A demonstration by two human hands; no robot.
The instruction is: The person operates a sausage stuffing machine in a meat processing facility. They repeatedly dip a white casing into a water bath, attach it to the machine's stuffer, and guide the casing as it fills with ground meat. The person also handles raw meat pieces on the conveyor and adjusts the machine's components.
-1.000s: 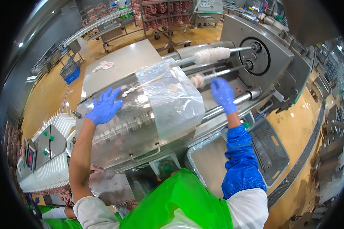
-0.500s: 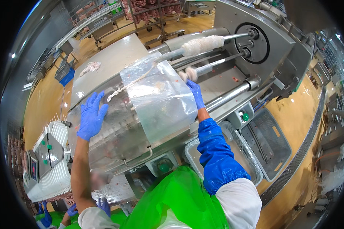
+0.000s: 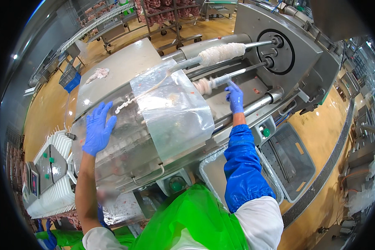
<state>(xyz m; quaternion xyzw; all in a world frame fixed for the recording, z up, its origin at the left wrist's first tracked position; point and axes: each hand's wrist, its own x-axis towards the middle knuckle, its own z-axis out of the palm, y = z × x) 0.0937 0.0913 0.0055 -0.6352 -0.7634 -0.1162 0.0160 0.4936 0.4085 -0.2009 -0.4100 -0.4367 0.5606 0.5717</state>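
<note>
Right hand [image 3: 235,99], its grip unclear, is pointing at near tube [image 3: 222,80]; left hand [image 3: 97,130], wide, is hanging over cover [image 3: 123,164], perhaps for balance

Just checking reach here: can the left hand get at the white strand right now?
Probably yes: the left hand is close to the white strand, with only metal cover visible between them.

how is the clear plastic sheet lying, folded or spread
Spread: the plastic sheet lies broad and mostly flat across the machine cover.
</note>
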